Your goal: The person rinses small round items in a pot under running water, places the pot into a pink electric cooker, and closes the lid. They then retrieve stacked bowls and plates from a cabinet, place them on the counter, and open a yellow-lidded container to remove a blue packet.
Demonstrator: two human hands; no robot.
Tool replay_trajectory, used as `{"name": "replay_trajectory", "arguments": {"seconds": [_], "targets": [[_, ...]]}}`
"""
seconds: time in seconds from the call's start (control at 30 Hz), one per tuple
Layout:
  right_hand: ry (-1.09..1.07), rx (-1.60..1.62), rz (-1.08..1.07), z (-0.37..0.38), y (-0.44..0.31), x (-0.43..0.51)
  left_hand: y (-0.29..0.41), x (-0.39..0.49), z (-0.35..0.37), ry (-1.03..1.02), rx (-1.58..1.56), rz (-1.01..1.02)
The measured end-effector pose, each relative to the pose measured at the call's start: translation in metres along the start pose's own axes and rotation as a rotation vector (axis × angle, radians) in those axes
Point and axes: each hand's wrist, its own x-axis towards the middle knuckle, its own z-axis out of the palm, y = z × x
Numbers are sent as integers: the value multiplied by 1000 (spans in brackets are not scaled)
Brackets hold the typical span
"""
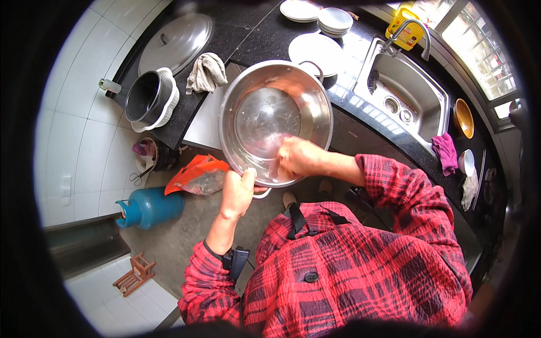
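Note:
A large stainless steel basin (270,118) with two loop handles is tilted toward me, its far side beside the counter edge. My left hand (239,190) grips its near rim by the lower handle, thumb over the edge. Inside the basin, low on the right wall, my right hand (296,158) is curled with the knuckles up. It is slightly blurred, and whatever its fingers hold or touch is hidden. A stack of white bowls (334,21) and a white plate (317,53) stand on the black counter behind the basin.
A steel sink (422,84) with a faucet (408,31) lies right, near a purple cloth (444,154). A big lid (179,42), a grey towel (207,72) and a black pot (143,96) sit left. Below are an orange bag (192,169) and a blue gas cylinder (154,208).

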Motion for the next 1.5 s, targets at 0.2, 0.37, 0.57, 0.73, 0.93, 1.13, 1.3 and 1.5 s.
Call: {"name": "replay_trajectory", "arguments": {"seconds": [0.2, 0.37, 0.57, 0.73, 0.93, 1.13, 1.3, 1.5], "targets": [[592, 381, 511, -1, 9, -6, -2, 1, 5, -24, -41, -46], [681, 444, 463, 6, -7, 2, -4, 1, 9, -44, -16, -42], [462, 503, 174, -15, 2, 12, -11, 5, 12, -89, -59, -141], [846, 253, 728, -43, 23, 27, -14, 9, 20, -215, -24, -78], [641, 473, 457, -39, -14, -8, -14, -1, 19, -212, 6, -166], [792, 309, 379, -34, 21, -8, -9, 11, 23, -263, 75, -96], [764, 302, 332, -24, 16, -32, -3, 30, 33, -278, 151, -48], [482, 196, 241, -6, 4, -39, 12, 76, 22, -185, 343, 133]]}}
